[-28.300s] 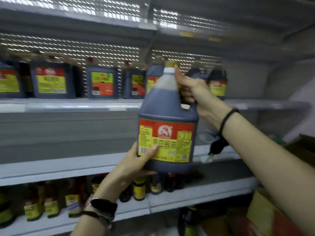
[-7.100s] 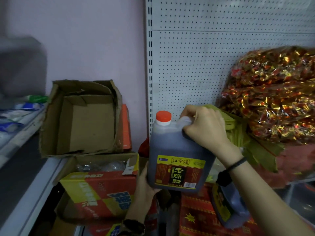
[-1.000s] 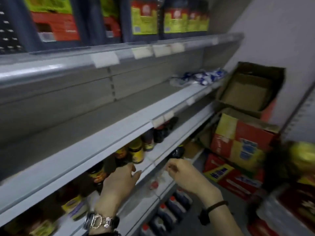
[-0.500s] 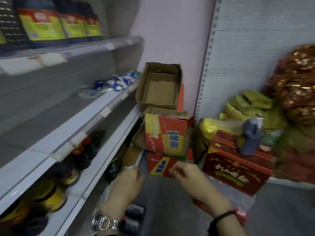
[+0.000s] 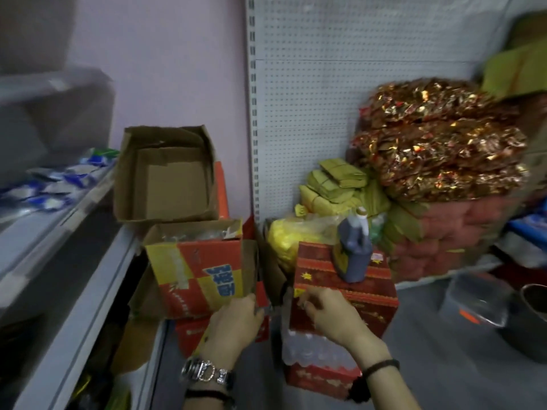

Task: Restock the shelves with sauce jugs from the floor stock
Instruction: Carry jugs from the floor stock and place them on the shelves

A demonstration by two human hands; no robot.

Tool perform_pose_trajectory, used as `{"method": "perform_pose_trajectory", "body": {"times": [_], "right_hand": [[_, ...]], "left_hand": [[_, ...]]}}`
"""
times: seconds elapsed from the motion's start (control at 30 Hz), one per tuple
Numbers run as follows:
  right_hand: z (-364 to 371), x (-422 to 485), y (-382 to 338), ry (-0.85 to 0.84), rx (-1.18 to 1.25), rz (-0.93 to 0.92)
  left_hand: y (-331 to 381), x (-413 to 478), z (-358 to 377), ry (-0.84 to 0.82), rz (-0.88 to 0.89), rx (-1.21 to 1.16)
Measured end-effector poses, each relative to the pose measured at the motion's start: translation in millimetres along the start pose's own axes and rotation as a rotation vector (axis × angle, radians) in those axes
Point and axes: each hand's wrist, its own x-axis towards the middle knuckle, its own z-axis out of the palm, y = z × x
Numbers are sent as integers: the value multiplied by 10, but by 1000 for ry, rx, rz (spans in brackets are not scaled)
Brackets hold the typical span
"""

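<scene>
Two bare hands, left hand [image 5: 233, 324] and right hand [image 5: 331, 315], grips loosely curled and empty, low before a red carton [image 5: 343, 297] on the floor, dark sauce jug [image 5: 353, 255] upright on its top.

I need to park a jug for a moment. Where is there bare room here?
Free: the grey floor between the red carton and the metal pot, and the open brown box on the stack. Crowded: the corner behind the dark jug, filled with yellow bundles and foil bags.
</scene>
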Motion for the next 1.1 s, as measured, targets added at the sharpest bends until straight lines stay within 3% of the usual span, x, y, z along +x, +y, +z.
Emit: {"method": "perform_pose_trajectory", "body": {"times": [0.4,0.7,0.8,0.9,1.1], "right_hand": [[-493,902,766,279,171,328],[-726,1769,1505,371,177,477],[-824,2023,1661,333,150,494],[-863,2268,1785,286,307,434],[-861,2555,1836,400,564,380]], "left_hand": [[809,1780,16,-131,305,107],[1419,2893,254,-144,328,225],[1553,3221,322,-152,269,104],[1726,3511,424,-180,209,-174],[1925,3764,615,-282,191,-575]]}}
